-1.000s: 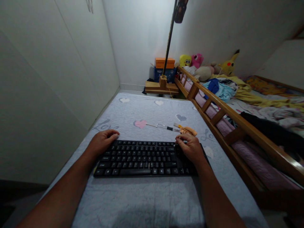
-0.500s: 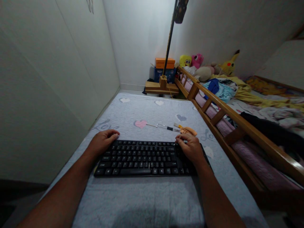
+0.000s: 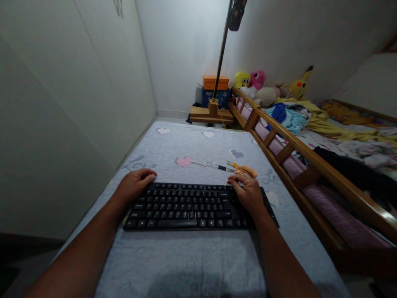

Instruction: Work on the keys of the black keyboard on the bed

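Note:
A black keyboard [image 3: 189, 207] lies flat on the grey-blue bedding [image 3: 186, 256]. My left hand [image 3: 135, 185] rests at its upper left corner, thumb and fingers together; what they pinch, if anything, is hidden. Over the right part of the keyboard is my right hand [image 3: 247, 191], its fingertips pinched at the top edge around something too small to make out. Beyond the keyboard lie a thin white stick [image 3: 198, 164], a wire tool with a black grip [image 3: 221, 167], a yellow-ended brush [image 3: 232, 164] and an orange cloth [image 3: 246, 170].
A wooden bed rail [image 3: 288, 138] runs along the right side, with clothes and plush toys behind it. At the far end stand a wooden base [image 3: 201, 114] with a dark pole and an orange box [image 3: 215, 82]. A pale cabinet [image 3: 77, 82] borders the left.
My right hand has shifted slightly to the left along the keyboard's top edge. My left hand has stayed in place.

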`<state>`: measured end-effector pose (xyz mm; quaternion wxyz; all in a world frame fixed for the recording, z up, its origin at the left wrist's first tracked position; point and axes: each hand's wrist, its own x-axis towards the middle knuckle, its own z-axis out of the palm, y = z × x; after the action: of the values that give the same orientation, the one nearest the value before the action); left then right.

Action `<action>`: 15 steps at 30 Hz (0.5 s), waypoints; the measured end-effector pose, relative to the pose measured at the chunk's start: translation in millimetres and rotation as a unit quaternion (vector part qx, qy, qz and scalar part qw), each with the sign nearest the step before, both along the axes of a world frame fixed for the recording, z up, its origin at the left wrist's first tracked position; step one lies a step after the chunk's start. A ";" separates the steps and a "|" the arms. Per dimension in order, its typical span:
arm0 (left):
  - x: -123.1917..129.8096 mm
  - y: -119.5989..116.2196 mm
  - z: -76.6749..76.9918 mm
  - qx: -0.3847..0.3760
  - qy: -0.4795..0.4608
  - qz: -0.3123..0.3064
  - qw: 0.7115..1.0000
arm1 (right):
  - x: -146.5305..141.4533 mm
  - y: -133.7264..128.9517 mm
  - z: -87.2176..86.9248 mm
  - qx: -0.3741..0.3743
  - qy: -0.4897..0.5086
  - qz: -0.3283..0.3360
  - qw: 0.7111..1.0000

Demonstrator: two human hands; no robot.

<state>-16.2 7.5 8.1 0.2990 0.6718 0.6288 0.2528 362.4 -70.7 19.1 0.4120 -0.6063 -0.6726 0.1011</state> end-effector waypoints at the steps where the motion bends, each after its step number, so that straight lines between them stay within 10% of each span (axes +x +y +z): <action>1: 0.2 -0.4 0.6 0.000 0.001 0.001 1.000 | -1.0 0.1 -0.8 0.001 -0.002 0.000 1.000; 15: 0.0 -1.5 1.4 0.000 -0.006 0.007 1.000 | -6.5 -0.4 0.5 0.013 -0.001 0.047 0.999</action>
<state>-16.2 6.0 9.5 0.3009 0.6656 0.6322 0.2584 355.8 -71.0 19.6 0.4138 -0.5690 -0.7019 0.1112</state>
